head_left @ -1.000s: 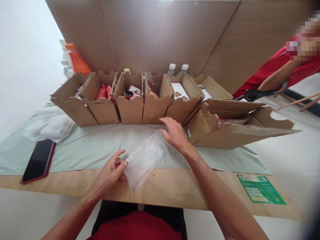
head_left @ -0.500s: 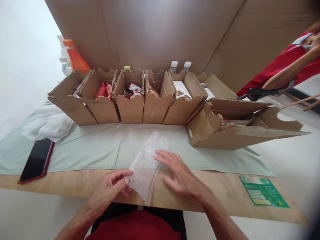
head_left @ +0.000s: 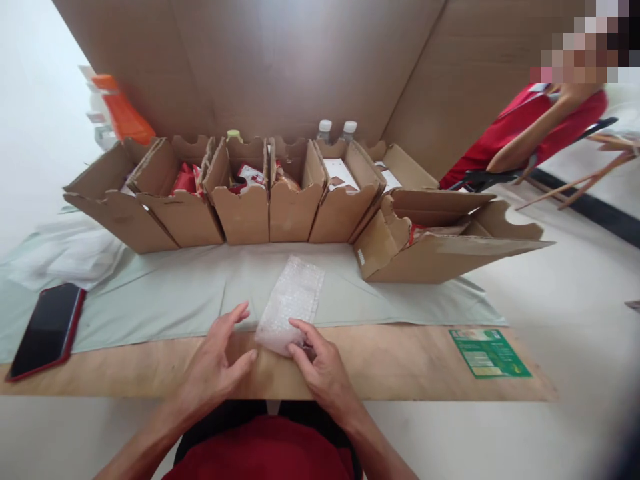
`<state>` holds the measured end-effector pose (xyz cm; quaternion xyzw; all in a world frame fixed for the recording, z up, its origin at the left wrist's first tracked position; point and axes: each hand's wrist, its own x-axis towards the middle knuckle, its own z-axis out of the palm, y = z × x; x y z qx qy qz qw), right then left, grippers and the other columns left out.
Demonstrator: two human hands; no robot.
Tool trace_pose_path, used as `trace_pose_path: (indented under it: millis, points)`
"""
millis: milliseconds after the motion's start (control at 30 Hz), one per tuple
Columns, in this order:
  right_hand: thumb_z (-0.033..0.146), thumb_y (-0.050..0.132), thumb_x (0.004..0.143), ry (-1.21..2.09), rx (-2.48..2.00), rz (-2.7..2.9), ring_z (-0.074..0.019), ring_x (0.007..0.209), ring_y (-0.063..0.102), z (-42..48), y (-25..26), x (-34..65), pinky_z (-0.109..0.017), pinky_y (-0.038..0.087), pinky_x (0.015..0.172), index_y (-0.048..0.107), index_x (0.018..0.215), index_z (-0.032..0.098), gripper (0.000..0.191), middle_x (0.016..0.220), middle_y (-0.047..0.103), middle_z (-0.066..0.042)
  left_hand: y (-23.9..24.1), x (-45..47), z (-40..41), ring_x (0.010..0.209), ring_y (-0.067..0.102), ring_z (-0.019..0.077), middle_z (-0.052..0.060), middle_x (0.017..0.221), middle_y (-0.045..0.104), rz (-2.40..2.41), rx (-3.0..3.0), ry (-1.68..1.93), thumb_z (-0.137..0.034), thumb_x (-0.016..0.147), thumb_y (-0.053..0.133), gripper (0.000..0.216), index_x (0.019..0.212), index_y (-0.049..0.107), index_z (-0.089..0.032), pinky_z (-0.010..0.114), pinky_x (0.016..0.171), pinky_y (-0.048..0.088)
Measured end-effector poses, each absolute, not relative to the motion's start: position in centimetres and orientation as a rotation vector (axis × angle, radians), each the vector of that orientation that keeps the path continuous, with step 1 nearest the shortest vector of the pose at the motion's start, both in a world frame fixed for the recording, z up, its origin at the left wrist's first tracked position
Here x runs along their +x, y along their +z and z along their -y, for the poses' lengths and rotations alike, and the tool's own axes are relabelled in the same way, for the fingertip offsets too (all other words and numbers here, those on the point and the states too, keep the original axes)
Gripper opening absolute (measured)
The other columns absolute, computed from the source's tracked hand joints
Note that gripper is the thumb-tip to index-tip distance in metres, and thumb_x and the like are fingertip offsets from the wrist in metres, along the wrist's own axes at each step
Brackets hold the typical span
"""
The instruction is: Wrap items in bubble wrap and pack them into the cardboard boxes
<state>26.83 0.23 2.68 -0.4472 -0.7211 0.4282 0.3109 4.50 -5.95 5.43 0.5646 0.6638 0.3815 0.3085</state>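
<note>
A clear bubble wrap bag lies in front of me, across the pale green cloth and the wooden table edge. My right hand pinches its near right corner between thumb and fingers. Just left of the bag, my left hand is held with thumb and fingers apart and nothing between them. Whether anything is inside the bag I cannot tell.
Several cardboard bins with packets and boxes line the back; another bin lies angled at right. A phone and plastic bags are at left, a green card at right. A person in red sits beyond.
My left hand has let go of the bag's lower left corner and opened. My right hand has come down and closed on the near corner. The view has shifted slightly right.
</note>
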Motion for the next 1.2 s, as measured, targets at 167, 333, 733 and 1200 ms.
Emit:
trace_pose_path:
  millis: [167, 333, 733, 1200]
  points:
    - [0.028, 0.057, 0.094, 1.127, -1.221, 1.859, -0.0179, 0.079, 0.067, -0.6, 2.9, 26.5, -0.030, 0.056, 0.077, 0.060, 0.137, 0.022, 0.043, 0.089, 0.070, -0.002, 4.6, 6.4, 3.7, 0.077, 0.066, 0.0175, 0.002, 0.086, 0.070, -1.702, 1.484, 0.949, -0.030, 0.092, 0.053, 0.055, 0.146, 0.050, -0.019, 0.031, 0.073, 0.053]
    - [0.032, 0.059, 0.093, 1.148, -1.266, 1.769, -0.0157, 0.071, 0.063, -0.7, 2.8, 26.3, -0.027, 0.053, 0.069, 0.058, 0.139, 0.020, 0.047, 0.083, 0.064, 0.000, 4.5, 6.7, 2.5, 0.069, 0.062, 0.0161, -0.001, 0.077, 0.067, -1.763, 1.464, 0.929, -0.029, 0.091, 0.052, 0.050, 0.139, 0.055, -0.016, 0.029, 0.068, 0.049]
    - [0.028, 0.058, 0.094, 1.077, -1.319, 1.819, -0.0178, 0.081, 0.069, -0.3, 2.4, 26.2, -0.028, 0.056, 0.078, 0.061, 0.139, 0.022, 0.045, 0.090, 0.071, -0.002, 3.9, 6.7, 3.2, 0.069, 0.064, 0.0173, 0.000, 0.079, 0.068, -1.784, 1.444, 0.945, -0.040, 0.090, 0.050, 0.049, 0.132, 0.060, -0.017, 0.030, 0.068, 0.051]
    - [0.015, 0.058, 0.096, 0.168, -0.909, 2.194, -0.0301, 0.126, 0.058, 0.5, 3.9, 27.8, -0.046, 0.046, 0.102, 0.057, 0.136, 0.018, 0.040, 0.133, 0.065, -0.015, 3.8, 7.0, 2.1, 0.069, 0.064, 0.0184, 0.001, 0.078, 0.069, -1.886, 1.532, 0.771, -0.031, 0.092, 0.047, 0.048, 0.136, 0.060, -0.017, 0.031, 0.069, 0.051]
